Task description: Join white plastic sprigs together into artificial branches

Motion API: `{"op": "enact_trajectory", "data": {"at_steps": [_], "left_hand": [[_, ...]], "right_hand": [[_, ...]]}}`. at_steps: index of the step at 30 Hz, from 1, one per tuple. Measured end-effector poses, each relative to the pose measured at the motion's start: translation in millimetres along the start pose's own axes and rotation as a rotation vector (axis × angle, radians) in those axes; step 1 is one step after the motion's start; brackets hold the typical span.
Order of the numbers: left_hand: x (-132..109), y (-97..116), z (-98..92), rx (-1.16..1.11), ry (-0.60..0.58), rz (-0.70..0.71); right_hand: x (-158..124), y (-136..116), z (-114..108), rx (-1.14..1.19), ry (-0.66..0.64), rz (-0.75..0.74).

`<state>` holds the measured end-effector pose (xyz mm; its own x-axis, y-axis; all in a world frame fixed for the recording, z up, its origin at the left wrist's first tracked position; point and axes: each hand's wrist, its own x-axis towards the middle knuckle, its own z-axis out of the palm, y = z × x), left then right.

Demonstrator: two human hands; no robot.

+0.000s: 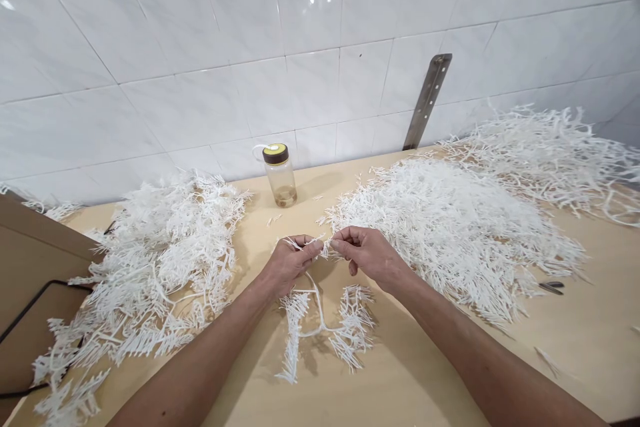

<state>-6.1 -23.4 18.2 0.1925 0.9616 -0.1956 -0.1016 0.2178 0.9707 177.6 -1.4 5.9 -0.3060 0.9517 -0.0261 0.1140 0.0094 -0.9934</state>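
My left hand (293, 259) pinches the upper end of a white plastic branch (320, 310), an artificial spray with bristly tips. Its stem runs down from my fingers and forks into feathery side twigs hanging toward the table. Close beside it, my right hand (367, 252) has thumb and forefinger pressed together at the bristly tip between the two hands. A small white sprig seems to be caught in that pinch, though the fingertips hide most of it.
On the left lies a heap of bristly white branches (175, 260) beside a cardboard box (40, 247). Loose white sprigs (450, 227) fill the right, with bare white stems (555, 153) behind. A lidded bottle (281, 177) and a metal bracket (427, 103) stand near the tiled wall; small dark snips (551, 287) lie right.
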Motion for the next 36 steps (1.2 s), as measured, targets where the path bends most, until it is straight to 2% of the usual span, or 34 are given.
{"op": "enact_trajectory", "data": {"at_steps": [3,5,8,10,14,16,21,23,30,36], "left_hand": [[-0.7,-1.8,1.8,0.026,-0.009,0.020],[-0.8,-4.1,1.2,0.043,-0.008,0.056],[-0.6,-6.8,-2.1,0.064,0.026,0.103],[-0.1,-7.1,-4.5,0.053,0.053,0.099],[2.3,-5.5,-6.9,0.002,0.078,0.051],[3.3,-5.0,-7.0,-0.017,0.079,0.043],[2.5,-5.9,-5.0,-0.009,0.067,0.035],[1.3,-5.8,-2.7,0.000,0.076,0.031],[-1.1,-4.2,6.0,0.001,0.122,0.050],[-0.4,-9.3,7.6,0.026,0.172,0.107]], "right_hand": [[-1.5,-4.6,0.5,-0.098,-0.017,-0.007],[-2.6,-7.9,-1.4,-0.243,0.010,-0.064],[-2.5,-11.8,-12.1,-0.539,0.239,-0.236],[-1.3,-12.5,-23.0,-0.649,0.400,-0.306],[0.0,-11.8,-35.4,-0.672,0.523,-0.320],[-2.0,-12.9,-31.5,-0.645,0.497,-0.322],[-11.3,-17.7,-3.4,-0.388,0.096,-0.151],[-13.0,-16.4,6.4,-0.306,0.027,-0.110],[-9.4,-5.6,16.9,-0.209,0.131,-0.091],[-7.9,1.6,18.4,-0.151,0.065,-0.042]]}}
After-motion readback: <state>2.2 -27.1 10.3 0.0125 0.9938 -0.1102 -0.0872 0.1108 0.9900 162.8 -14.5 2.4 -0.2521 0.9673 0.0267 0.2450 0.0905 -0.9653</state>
